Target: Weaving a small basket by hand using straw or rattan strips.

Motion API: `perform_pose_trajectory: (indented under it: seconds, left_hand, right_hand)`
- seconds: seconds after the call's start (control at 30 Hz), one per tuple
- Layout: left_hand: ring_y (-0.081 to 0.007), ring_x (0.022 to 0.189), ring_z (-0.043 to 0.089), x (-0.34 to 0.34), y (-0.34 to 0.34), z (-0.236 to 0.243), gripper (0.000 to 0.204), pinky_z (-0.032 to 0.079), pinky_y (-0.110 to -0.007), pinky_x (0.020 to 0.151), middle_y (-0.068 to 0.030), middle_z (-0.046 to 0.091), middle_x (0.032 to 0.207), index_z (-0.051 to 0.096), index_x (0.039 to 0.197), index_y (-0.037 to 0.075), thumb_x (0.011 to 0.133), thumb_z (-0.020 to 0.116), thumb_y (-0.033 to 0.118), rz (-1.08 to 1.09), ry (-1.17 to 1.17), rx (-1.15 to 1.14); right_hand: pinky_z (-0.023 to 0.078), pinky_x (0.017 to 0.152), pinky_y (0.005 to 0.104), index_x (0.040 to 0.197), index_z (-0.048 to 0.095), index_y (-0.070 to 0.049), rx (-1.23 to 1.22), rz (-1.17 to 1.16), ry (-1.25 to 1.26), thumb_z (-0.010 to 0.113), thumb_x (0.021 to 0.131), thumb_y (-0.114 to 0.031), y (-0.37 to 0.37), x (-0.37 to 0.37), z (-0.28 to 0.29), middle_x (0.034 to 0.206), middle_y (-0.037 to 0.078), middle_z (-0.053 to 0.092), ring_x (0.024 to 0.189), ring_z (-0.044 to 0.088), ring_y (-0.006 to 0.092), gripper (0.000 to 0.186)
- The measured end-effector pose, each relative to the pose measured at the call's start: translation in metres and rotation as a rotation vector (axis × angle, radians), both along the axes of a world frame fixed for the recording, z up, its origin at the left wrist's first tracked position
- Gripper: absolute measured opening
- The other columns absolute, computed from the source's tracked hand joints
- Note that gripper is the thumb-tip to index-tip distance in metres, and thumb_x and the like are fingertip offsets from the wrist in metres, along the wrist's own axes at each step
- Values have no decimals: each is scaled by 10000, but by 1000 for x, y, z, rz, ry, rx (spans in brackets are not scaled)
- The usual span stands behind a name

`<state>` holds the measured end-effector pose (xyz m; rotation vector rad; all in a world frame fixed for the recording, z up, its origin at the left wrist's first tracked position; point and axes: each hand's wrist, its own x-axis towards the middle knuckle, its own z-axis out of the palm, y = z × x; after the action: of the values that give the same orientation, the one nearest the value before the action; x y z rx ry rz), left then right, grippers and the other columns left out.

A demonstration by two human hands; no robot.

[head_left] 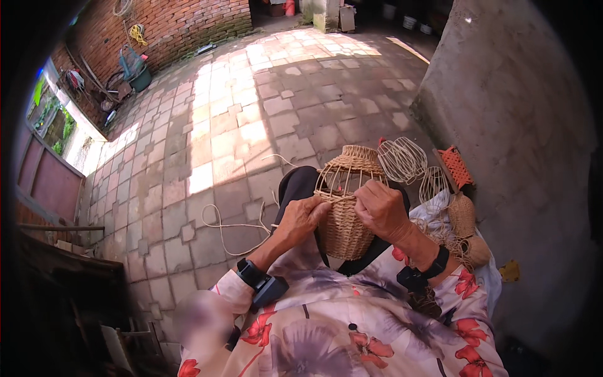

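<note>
Half-woven wicker basket rests on the person's lap. Left hand pinches a strand at its left side; right hand clamps its right rim. Beyond the basket, bare wire frames; cord trails left across paving.

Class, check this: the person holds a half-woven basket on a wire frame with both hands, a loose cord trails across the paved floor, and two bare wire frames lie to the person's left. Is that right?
One detail is wrong. The head view shows the bare wire frames lying to the person's right, beside the concrete wall. The rest holds: left hand and right hand hold the half-woven basket, and the cord trails across the paved floor.
</note>
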<state>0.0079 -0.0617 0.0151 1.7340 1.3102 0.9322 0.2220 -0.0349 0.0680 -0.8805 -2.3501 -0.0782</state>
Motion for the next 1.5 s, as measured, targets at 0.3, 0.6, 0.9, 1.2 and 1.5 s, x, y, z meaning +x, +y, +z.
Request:
perform_pose_trajectory:
  seconds: [0.3,0.6,0.9,1.2,1.5]
  left_hand:
    - [-212,669,607,1,1,10,305,485,-330,649,-162,633,748,637,1008,-18,933,554,266,-4,-32,-129]
    - [-169,627,567,-5,5,-11,306,463,-321,597,-121,597,688,631,939,-12,934,575,288,-23,-87,-12]
    - [-412,665,587,4,-19,8,239,454,-456,559,-207,574,672,544,765,25,913,552,212,-63,80,132]
    - [-402,667,590,2,-18,-7,225,463,-447,565,-203,587,697,557,835,23,919,550,232,-118,225,268]
    - [-386,695,597,-17,4,9,175,454,-432,579,-193,588,727,572,865,36,910,575,205,-179,224,198]
  right_hand:
    - [457,615,394,778,528,-57,-213,-59,237,659,735,-29,0,-4,-1,743,90,512,717,571,292,141]
    - [461,645,412,763,521,-41,-137,-22,125,621,731,-20,3,-11,10,752,115,522,732,574,320,107]
    - [428,656,458,776,507,-17,-237,88,-86,583,716,-41,35,-6,14,770,162,528,745,546,368,100]
    - [448,613,419,739,486,-37,-50,86,-91,603,708,-33,17,-22,19,760,123,499,743,553,317,121]
    - [460,581,340,792,542,-16,-390,-90,250,671,730,-20,-9,6,1,735,96,533,663,578,237,143]
